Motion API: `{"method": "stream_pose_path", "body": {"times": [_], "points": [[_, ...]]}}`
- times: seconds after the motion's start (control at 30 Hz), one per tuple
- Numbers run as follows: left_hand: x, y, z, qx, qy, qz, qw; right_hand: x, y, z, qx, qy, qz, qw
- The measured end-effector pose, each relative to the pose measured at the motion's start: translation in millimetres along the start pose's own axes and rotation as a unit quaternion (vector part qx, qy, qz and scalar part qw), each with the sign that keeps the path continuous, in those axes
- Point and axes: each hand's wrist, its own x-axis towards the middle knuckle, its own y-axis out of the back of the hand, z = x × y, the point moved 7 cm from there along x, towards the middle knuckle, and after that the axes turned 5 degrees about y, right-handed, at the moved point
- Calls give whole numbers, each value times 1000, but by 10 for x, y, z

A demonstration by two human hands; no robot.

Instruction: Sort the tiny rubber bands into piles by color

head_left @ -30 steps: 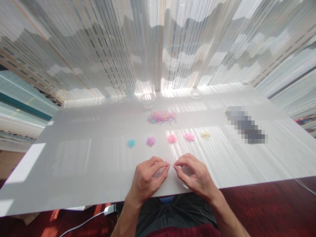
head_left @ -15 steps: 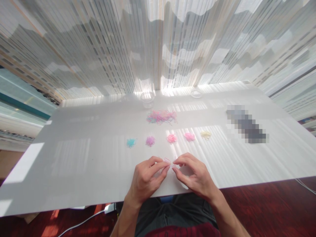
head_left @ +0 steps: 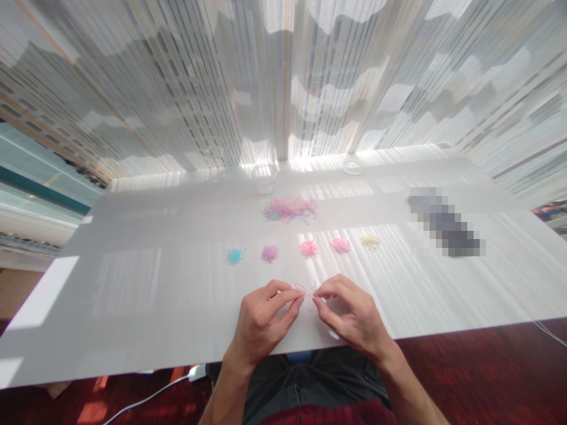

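My left hand [head_left: 264, 319] is closed in a pinch, with thin pale pink rubber bands [head_left: 300, 287] at its fingertips. Just to its right, my right hand [head_left: 353, 310] pinches a pale purple rubber band [head_left: 314, 285], small and hard to make out. Both hands hover near the table's front edge, fingertips a short gap apart. Beyond them lies a row of small rubber band piles: teal [head_left: 235, 255], purple [head_left: 270, 253], coral pink [head_left: 309, 248], pink [head_left: 341, 245] and pale yellow [head_left: 370, 241]. Behind this row is a larger mixed-colour heap of bands [head_left: 290, 209].
On the white table [head_left: 133, 295], a clear round container [head_left: 264, 179] stands at the back, and a clear lid-like disc [head_left: 353, 167] lies right of it. A blurred-out dark object [head_left: 445, 221] rests on the right. Striped curtains [head_left: 283, 77] hang along the back edge.
My right hand's fingertips have closed together and moved slightly right, widening the gap to my left hand. My left hand stays almost still.
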Motion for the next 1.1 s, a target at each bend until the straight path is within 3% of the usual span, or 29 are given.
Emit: {"method": "stream_pose_path", "body": {"times": [0.2,0.3,0.43,0.67,1.1], "points": [[-11,2,-19,17,18,5,1000,6,2,6,-5,-2,0,1000],[25,137,-109,80,71,66,992,7,-1,35,-6,-20,-7,1000],[103,362,-266,189,149,148,959,5,-11,46,-3,-28,-13,1000],[180,394,-387,276,206,141,928,-6,-39,50,4,-33,-28,999],[218,325,-416,299,205,121,924,-23,-55,56,8,-37,-42,998]]}}
